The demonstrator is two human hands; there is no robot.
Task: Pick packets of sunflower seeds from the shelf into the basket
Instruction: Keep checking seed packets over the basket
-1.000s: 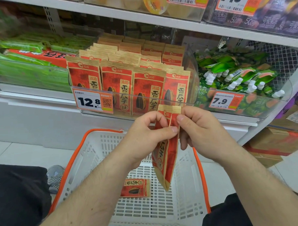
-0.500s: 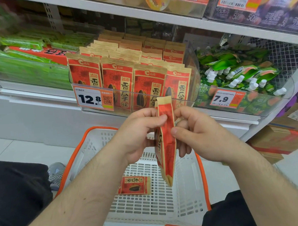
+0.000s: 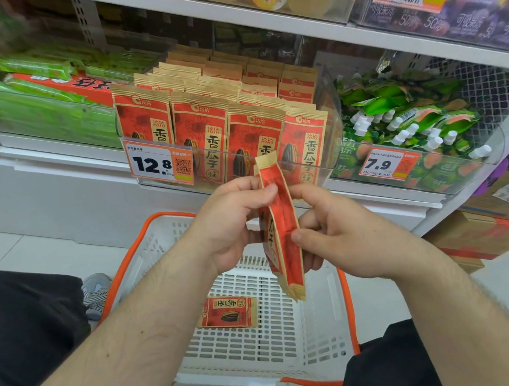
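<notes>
**A:** What've you got on the hands rn?

**B:** I see both on one sunflower seed packet [image 3: 281, 229], held edge-on above the basket [image 3: 150, 250]. Left hand [image 3: 234, 223] pinches it near the top w/ thumb and fingers; right hand [image 3: 333, 230] grips the side edge, thumb on the front, fingers curled behind. Packet's roughly upright, top leaning a bit left, bottom end hanging over the basket w/o touching it.

**A:** Anything in the basket?

**B:** One packet lying flat [image 3: 228, 312] on the white basket floor, face up, left of the held one's bottom end.

**A:** And the shelf?

**B:** Rows of the same red packets [image 3: 224, 127] standing in a clear bin [image 3: 330, 131], price tag 12.8 [image 3: 158, 163] on its front. Green pouches [image 3: 404, 119] in the next bin to the right, tagged 7.9 [image 3: 389, 163]. Green wrapped packs [image 3: 39, 94] to the left.
</notes>
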